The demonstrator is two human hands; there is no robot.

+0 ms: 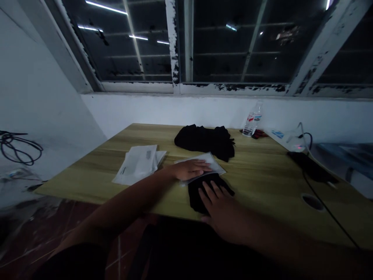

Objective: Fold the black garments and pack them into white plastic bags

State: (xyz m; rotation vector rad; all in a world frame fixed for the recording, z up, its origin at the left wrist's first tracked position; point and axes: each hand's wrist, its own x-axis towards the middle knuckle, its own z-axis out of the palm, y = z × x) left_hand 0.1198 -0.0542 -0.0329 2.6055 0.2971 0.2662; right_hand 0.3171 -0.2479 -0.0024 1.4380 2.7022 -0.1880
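My left hand [191, 169] lies flat, fingers stretched out, on a clear-and-white plastic bag [214, 161]. Just below it, my right hand [223, 208] rests with spread fingers on a folded piece of black cloth [196, 196]. The upper edge of this cloth meets the bag; whether part of it is inside I cannot tell. Farther back lies a larger heap of black cloth [204, 140]. To the left is a small stack of white plastic bags [138, 163], some with printing.
The wooden table [262, 171] stands against a white wall under windows. A plastic bottle [253, 119] is at the back right, beside a red and dark item [259, 134]. A black cable [326, 206] crosses the right side past a round hole [313, 202].
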